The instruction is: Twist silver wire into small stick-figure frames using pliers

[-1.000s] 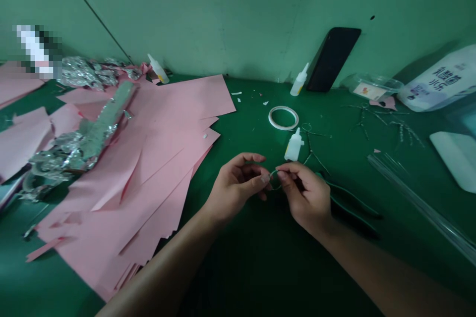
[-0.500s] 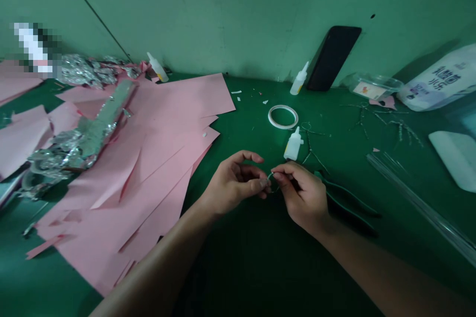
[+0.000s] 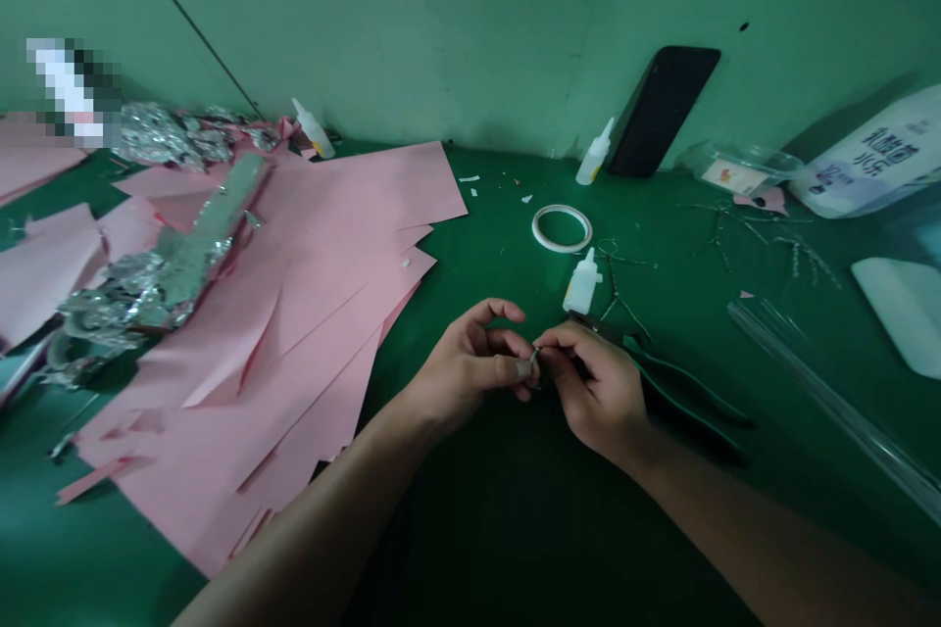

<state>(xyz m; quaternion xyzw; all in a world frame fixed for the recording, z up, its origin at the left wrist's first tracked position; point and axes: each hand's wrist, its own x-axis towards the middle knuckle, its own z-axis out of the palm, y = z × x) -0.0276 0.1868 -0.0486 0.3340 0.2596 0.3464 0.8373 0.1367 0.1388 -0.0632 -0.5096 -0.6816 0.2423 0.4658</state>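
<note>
Apparently a bending step is under way: the left hand [image 3: 474, 362] and right hand [image 3: 599, 382] both pinch a thin, pale, curved wire-like piece [image 3: 535, 356] over the green desk [image 3: 485, 260], and any further bend would call for steady, light fingertip pressure.

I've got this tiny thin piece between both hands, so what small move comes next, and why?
Perhaps steady the thin piece with the left hand and gently adjust it with the right hand: both hands pinch it close together, which should allow fine control.
</note>
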